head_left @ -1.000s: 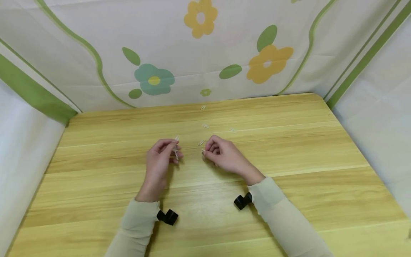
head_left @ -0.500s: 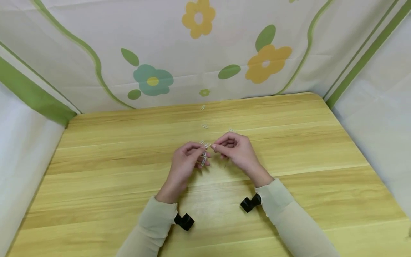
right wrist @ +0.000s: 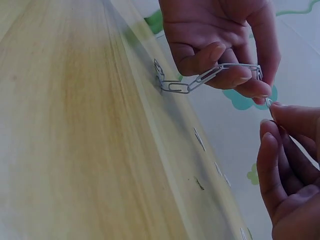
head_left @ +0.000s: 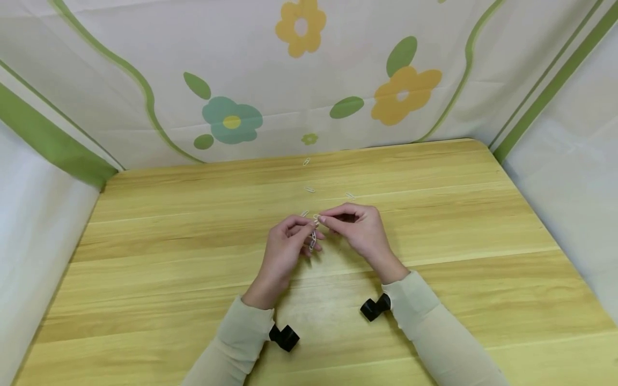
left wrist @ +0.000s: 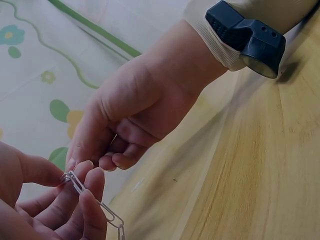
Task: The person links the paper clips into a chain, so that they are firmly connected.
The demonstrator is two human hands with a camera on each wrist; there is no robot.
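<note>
In the head view my left hand (head_left: 286, 242) pinches one end of a short chain of linked paper clips (right wrist: 204, 76) between thumb and forefinger. The rest of the chain hangs over and past its other fingers, as both wrist views show. Opposite it, my right hand (head_left: 359, 229) pinches a single white paper clip (right wrist: 269, 103) with thumb and forefinger, its remaining fingers curled in. That clip meets the held end of the chain right at the left fingertips. Fingertips partly hide the place where the two come together.
Loose white paper clips lie on the wooden table (head_left: 159, 268): one (head_left: 304, 213) just beyond the hands, another clip (head_left: 309, 190) farther back, a third clip (head_left: 306, 161) by the back edge, and one clip (head_left: 350, 195) to the right. A flowered curtain (head_left: 159, 48) stands behind.
My left hand has moved right, carrying the chain to my right hand, which has shifted slightly right. Their fingertips now meet, with the single clip brought against the chain's end.
</note>
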